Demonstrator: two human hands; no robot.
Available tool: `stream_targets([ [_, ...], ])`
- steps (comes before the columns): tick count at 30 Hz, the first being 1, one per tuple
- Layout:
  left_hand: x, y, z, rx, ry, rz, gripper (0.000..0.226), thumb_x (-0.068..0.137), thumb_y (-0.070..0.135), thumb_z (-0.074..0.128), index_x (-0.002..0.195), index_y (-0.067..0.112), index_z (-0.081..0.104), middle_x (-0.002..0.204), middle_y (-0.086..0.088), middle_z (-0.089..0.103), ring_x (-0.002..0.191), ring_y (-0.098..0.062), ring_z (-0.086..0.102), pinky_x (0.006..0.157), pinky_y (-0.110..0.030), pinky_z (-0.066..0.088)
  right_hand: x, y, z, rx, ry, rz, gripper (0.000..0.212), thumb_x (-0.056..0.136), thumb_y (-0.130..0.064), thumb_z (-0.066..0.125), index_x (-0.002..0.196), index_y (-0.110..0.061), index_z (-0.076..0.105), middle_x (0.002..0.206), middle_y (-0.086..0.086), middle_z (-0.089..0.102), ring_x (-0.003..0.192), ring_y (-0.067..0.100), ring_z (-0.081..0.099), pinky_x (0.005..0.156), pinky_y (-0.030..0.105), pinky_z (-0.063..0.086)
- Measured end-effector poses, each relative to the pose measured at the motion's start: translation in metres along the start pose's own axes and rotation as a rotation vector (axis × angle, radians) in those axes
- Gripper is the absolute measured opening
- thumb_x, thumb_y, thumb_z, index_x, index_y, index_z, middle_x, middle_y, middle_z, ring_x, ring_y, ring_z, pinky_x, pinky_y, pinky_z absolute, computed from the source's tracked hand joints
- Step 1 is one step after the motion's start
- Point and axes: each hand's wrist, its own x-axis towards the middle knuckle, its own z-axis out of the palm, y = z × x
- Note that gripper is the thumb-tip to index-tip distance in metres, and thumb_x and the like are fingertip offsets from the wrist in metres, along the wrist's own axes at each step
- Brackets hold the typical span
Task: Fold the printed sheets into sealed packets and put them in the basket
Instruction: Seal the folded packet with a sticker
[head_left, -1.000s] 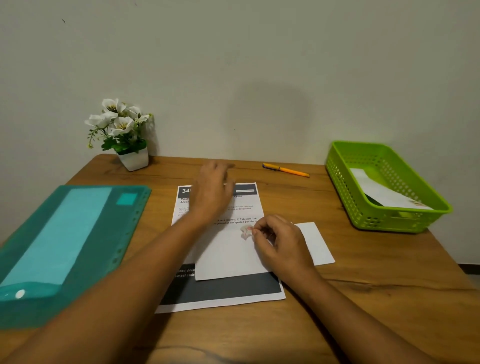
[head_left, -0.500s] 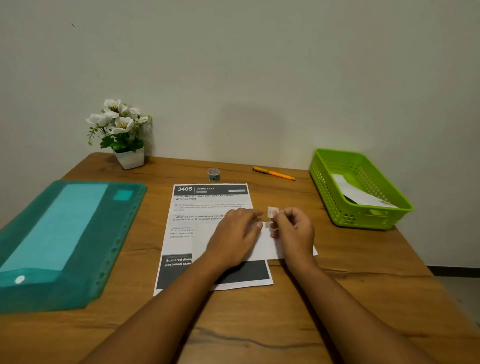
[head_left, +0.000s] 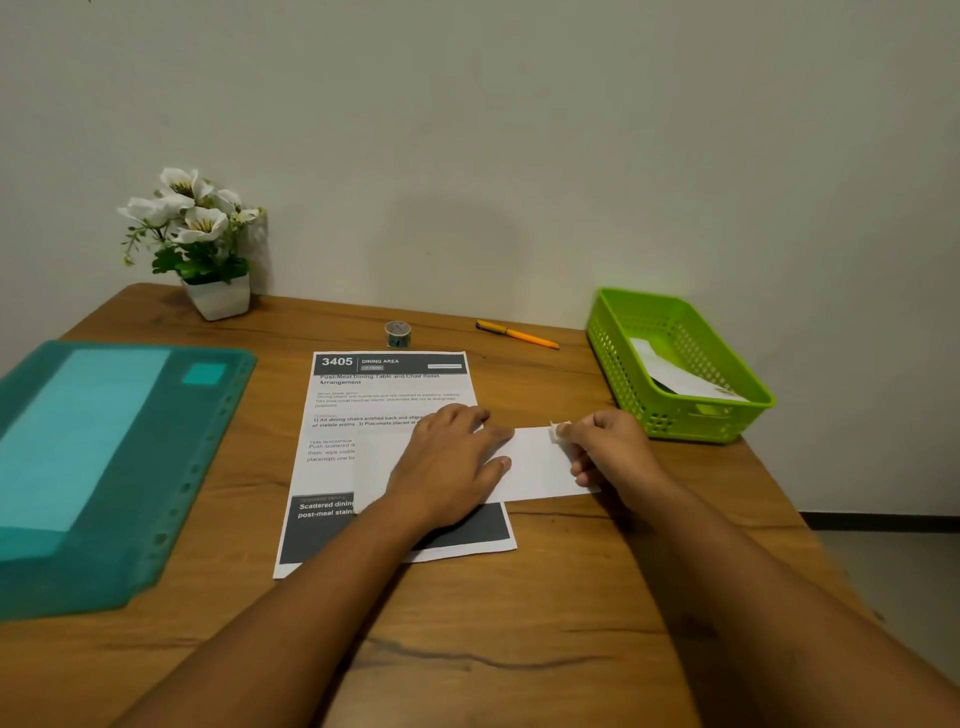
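Two hands are working over one wood-grain table (head_left: 519, 649). The left hand (head_left: 452, 462) is lying flat with straight fingers, pressing one folded white packet (head_left: 537, 465) down on one flat printed sheet (head_left: 363, 395). The right hand (head_left: 608, 452) is pinching one small tape strip (head_left: 560, 427) at the packet's far right corner. One translucent teal plastic folder (head_left: 104, 467) is lying at left. At right, one green perforated plastic basket (head_left: 675, 415) is holding one finished packet (head_left: 675, 371). Farther back are sitting one small tape roll (head_left: 398, 334), one orange pen (head_left: 517, 335) and one square white flower pot (head_left: 218, 296).
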Motion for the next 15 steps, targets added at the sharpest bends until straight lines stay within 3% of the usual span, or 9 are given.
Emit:
stream_targets([
  [4, 0.001, 0.000, 0.001, -0.001, -0.006, -0.004, 0.049, 0.104, 0.054, 0.037, 0.150, 0.039, 0.044, 0.161, 0.002, 0.036, 0.148, -0.021, 0.025, 0.119, -0.044, 0.021, 0.004, -0.006, 0.002, -0.079, -0.037, 0.003, 0.025, 0.093, -0.025, 0.075, 0.083, -0.007, 0.063, 0.059, 0.015, 0.064, 0.044, 0.023, 0.054, 0.044, 0.027, 0.044],
  [11, 0.000, 0.000, 0.001, -0.008, -0.009, -0.007, 0.048, 0.104, 0.053, 0.038, 0.150, 0.039, 0.044, 0.161, 0.003, 0.036, 0.149, -0.022, 0.024, 0.120, -0.045, 0.022, 0.006, -0.011, 0.001, -0.150, -0.071, 0.041, 0.027, 0.095, -0.027, 0.074, 0.095, -0.002, 0.066, 0.061, 0.015, 0.065, 0.044, 0.021, 0.056, 0.043, 0.027, 0.045],
  [15, 0.003, 0.001, 0.002, -0.013, -0.013, -0.008, 0.048, 0.104, 0.053, 0.038, 0.149, 0.039, 0.044, 0.161, 0.003, 0.035, 0.148, -0.022, 0.024, 0.120, -0.045, 0.021, 0.006, -0.013, 0.001, -0.159, -0.066, 0.042, 0.024, 0.094, -0.024, 0.075, 0.089, -0.003, 0.066, 0.060, 0.016, 0.065, 0.046, 0.023, 0.055, 0.043, 0.027, 0.045],
])
